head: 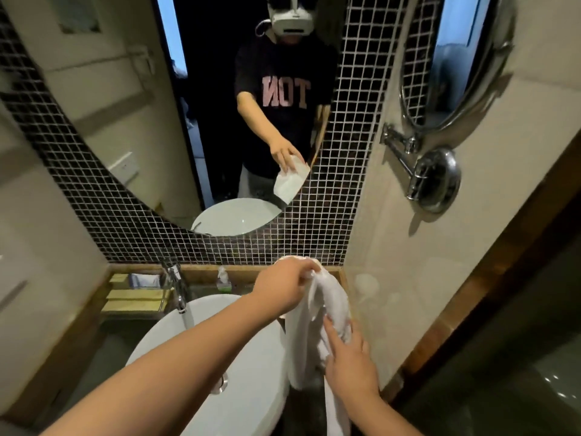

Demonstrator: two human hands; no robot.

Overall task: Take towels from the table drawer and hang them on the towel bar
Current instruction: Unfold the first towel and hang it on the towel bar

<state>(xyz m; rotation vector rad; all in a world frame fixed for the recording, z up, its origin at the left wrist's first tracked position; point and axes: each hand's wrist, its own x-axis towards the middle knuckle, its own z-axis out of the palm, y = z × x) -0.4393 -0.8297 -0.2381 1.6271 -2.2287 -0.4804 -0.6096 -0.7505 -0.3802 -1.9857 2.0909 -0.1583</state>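
A white towel (309,338) hangs in folds to the right of the basin, close to the tiled wall. My left hand (284,286) grips its bunched top edge, fingers curled over the cloth. Lower down, my right hand (347,361) pinches the towel's side, with the index finger laid along the fabric. The towel's lower end drops out of view past my right wrist. No towel bar or drawer shows in the head view.
A white round basin (201,335) with a chrome tap (176,287) sits below left. A round mirror (141,121) fills the black mosaic wall, showing a person holding the towel. A chrome swivel mirror (440,86) juts from the right wall. Small toiletries (138,291) stand behind the basin.
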